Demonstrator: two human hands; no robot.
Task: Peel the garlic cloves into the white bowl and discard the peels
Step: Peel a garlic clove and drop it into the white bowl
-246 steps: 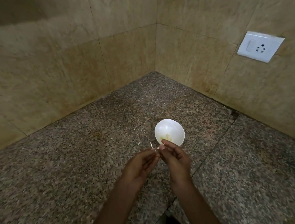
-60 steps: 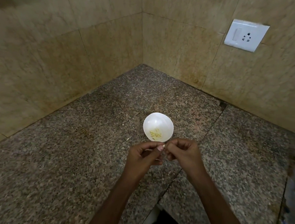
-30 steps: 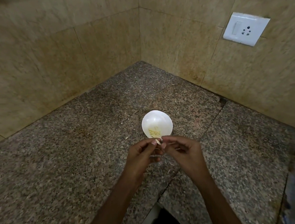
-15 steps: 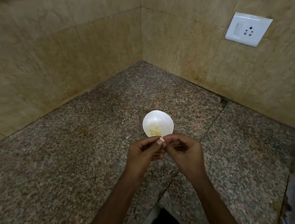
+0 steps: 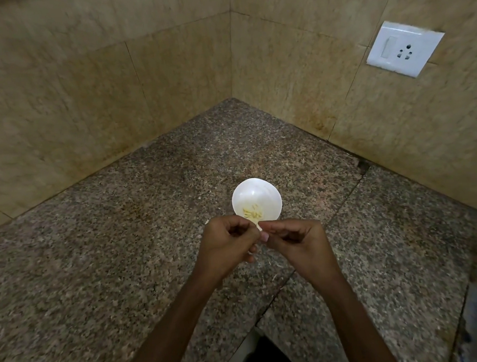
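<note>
Garlic clove (image 5: 259, 226): small, pale; pinched where the fingertips of both hands meet, held off the surface just at the near rim of the white bowl. Only a sliver visible – too small to tell how much skin is on it.
Left hand (image 5: 227, 247): fingers curled, thumb and forefinger grasping the clove from the left; remaining fingers tucked under the palm.
Right hand (image 5: 299, 239): fingers curled, thumb and forefinger grasping the same clove from the right; fingertips touching those of the left hand.
White bowl (image 5: 256, 185): round, upright on the surface, directly beyond the hands; near rim partly covered by the fingertips.
Peeled cloves (image 5: 253, 211): small yellowish cluster in the bowl's bottom, toward its near side.
Peel scraps (image 5: 270, 263): a few thin pale bits on the surface under and just right of the hands; one more fleck (image 5: 207, 222) just left of the bowl.
Surface (image 5: 110, 276): speckled granite, corner layout – a seam running diagonally from below the hands toward the right wall.
Walls (image 5: 83, 107): beige stone tiles, meeting in a corner beyond the bowl.
Socket plate (image 5: 405, 49): white, with switch, on the right wall, well apart from the bowl.
Lower right edge: dark blurred shape, not identifiable.
</note>
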